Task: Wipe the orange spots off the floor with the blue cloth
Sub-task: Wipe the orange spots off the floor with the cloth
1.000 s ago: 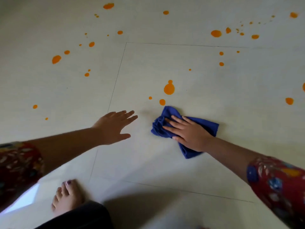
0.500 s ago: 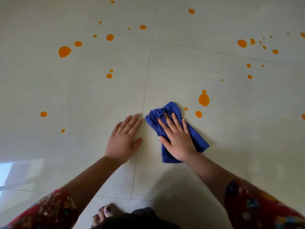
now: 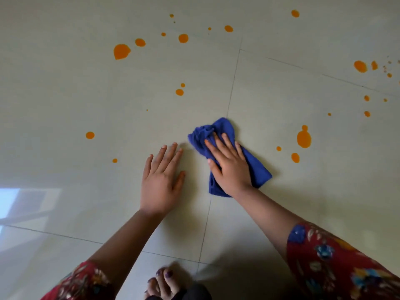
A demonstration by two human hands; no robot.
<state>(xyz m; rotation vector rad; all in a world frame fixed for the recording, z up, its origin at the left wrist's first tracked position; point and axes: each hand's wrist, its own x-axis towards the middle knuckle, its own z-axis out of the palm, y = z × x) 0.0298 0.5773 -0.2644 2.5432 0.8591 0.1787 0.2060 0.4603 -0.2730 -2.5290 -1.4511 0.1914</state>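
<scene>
Blue cloth: where does it lie?
— On the pale tiled floor, bunched and creased, right on a seam between two tiles, under the right hand.
— How do that hand's fingers stand?
— Straight and a little spread, pressed flat on top of the cloth; none curls round it. Blue shows past the fingertips and beside the wrist.
— And the left hand?
— Flat on the bare floor just beside the cloth, not touching it. Its fingers are straight and close together, thumb out to the side, holding nothing.
— The orange spots?
— Scattered widely. Nearest is a big blot with small drops round it, to the right of the cloth and apart from it. Two lie left of the left hand, and a cluster with one large splash is farther off.
— Anything else?
— Red flowered sleeves on both forearms and a bare foot at the bottom edge.
</scene>
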